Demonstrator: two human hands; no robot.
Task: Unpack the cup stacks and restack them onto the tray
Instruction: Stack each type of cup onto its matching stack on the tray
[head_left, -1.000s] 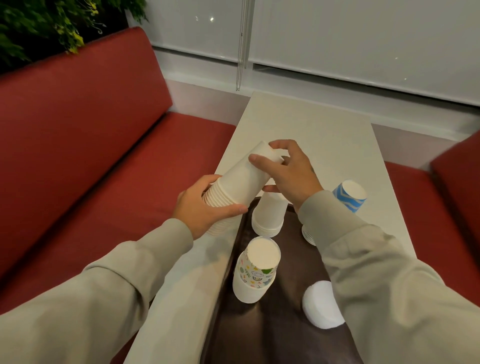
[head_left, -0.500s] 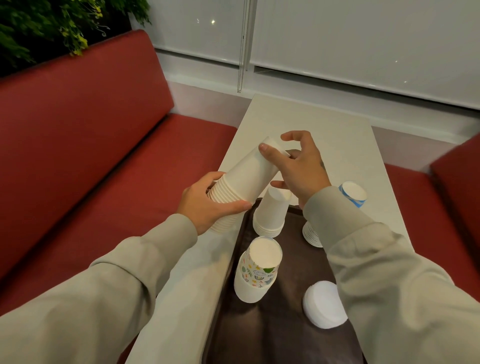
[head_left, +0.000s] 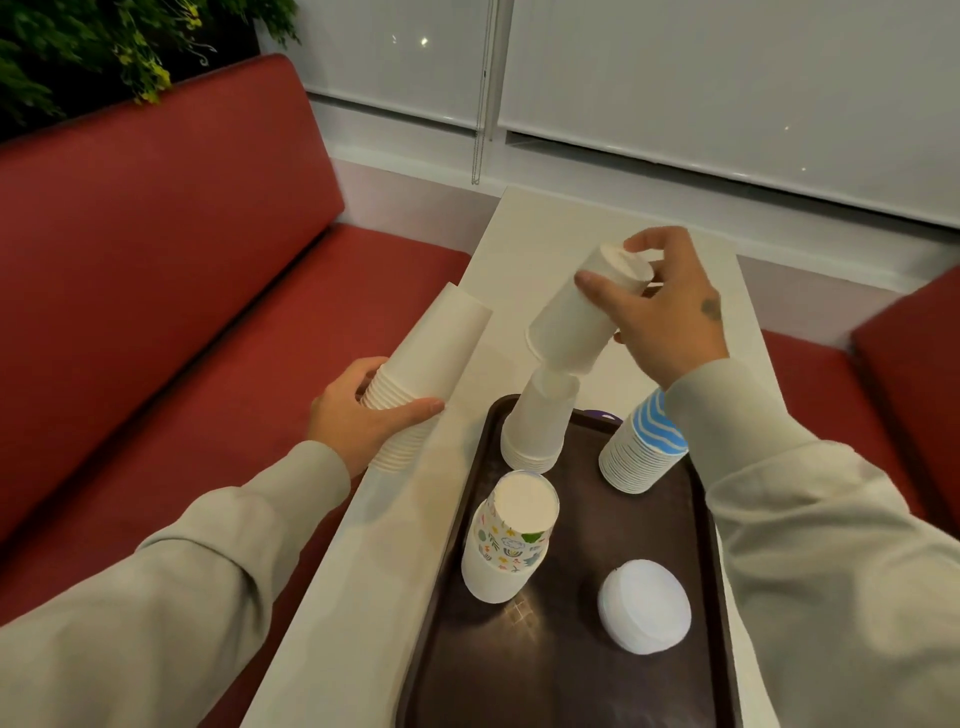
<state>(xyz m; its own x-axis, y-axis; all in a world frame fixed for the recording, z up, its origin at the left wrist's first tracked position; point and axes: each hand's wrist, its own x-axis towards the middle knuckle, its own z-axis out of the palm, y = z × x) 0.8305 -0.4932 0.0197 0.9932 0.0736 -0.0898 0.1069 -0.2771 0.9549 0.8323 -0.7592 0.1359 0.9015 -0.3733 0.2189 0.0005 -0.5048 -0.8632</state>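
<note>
Cup stacks stand on the dark tray (head_left: 571, 675) in four places, all mouth down. A plain white stack (head_left: 537, 426) is at 11 o'clock, a blue-striped stack (head_left: 644, 447) at 1 o'clock, a patterned stack (head_left: 511, 535) near 9 o'clock, and a low white one (head_left: 644, 605), seen almost from above, toward 4 o'clock.

The right hand (head_left: 665, 317) holds a single white cup (head_left: 576, 317) by its closed end, thumb on one side and curled fingers on the other. The cup is tilted, with its mouth just over the top of the 11 o'clock stack. Whether rim and stack already touch cannot be told.

The left hand (head_left: 363, 410) wraps fingers and thumb round the rim end of a long white source stack (head_left: 426, 374). It is held slanted off the tray at 9 o'clock, above the edge of the table (head_left: 363, 597).

By these signs the job looks well advanced but unfinished. This cup has yet to seat, and many nested cups in the left hand remain to be peeled off one at a time and added.
</note>
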